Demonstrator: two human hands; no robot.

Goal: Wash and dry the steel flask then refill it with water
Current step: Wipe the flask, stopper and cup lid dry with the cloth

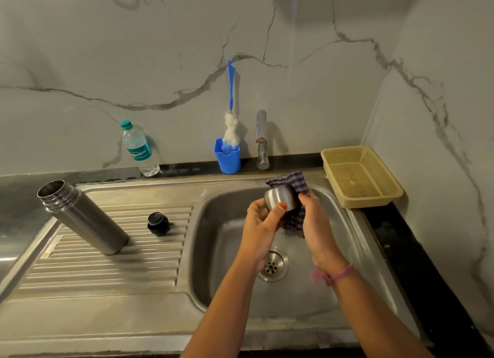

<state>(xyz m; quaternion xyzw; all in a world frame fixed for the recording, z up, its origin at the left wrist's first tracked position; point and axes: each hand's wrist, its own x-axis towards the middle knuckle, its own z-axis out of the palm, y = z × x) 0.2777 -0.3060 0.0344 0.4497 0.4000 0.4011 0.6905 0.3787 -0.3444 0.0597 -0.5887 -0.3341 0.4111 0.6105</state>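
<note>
Drying stage here, I'd say. The left hand (260, 222) grips the little steel cup (280, 198) that caps the flask, thumb across its side, while the right hand (315, 224) holds a purple checked cloth (292, 182) bunched against it, both above the sink (230, 224). The flask (83, 217) itself stands open on the ribbed draining board (120, 264), well to the left, with its black stopper (158, 223) just beside it.

What could go wrong: that cup is smooth brushed metal and probably damp, so a loose grip could send it clattering into the basin. The flask is tall and narrow on a grooved, sloping surface, so a bump from an elbow could tip it. The round stopper could roll along the ridges too.

Everything's hard and shiny except the soft woven cloth and the fluffy bottle brush (230, 133) in its blue plastic holder (228, 158). A clear plastic water bottle (139, 150) stands at the back, probably for the refill.
</note>
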